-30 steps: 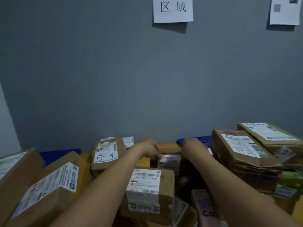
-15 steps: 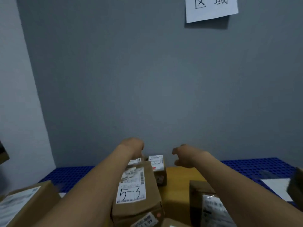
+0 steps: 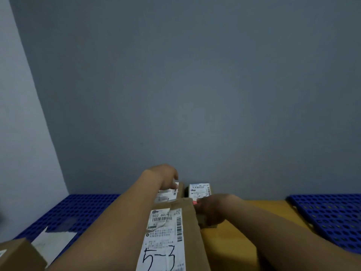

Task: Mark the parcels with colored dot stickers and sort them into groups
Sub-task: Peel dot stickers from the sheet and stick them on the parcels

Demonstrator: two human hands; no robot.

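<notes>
A long brown parcel [image 3: 188, 231] with a white label marked "5-3" lies in front of me, its far end pointing at the wall. Behind it lies another labelled parcel [image 3: 168, 194]. My left hand [image 3: 163, 176] rests on top of that one, fingers bent down over its label and mostly hidden. To the right stands a small brown parcel [image 3: 200, 190] with a white label and a red dot sticker [image 3: 194, 202] at its near edge. My right hand [image 3: 213, 209] holds this small parcel from its near side, fingers curled against it.
The parcels sit on a yellow surface [image 3: 234, 231] laid over blue perforated pallets [image 3: 328, 216]. A white sheet [image 3: 52, 243] lies on the left pallet, with a brown box corner [image 3: 19, 255] at the lower left. A grey wall [image 3: 195, 94] stands close behind.
The view has moved left and closer to the wall. My right hand has dropped onto the small parcel; half a second ago it hovered open above it. My left hand stays over the rear parcel.
</notes>
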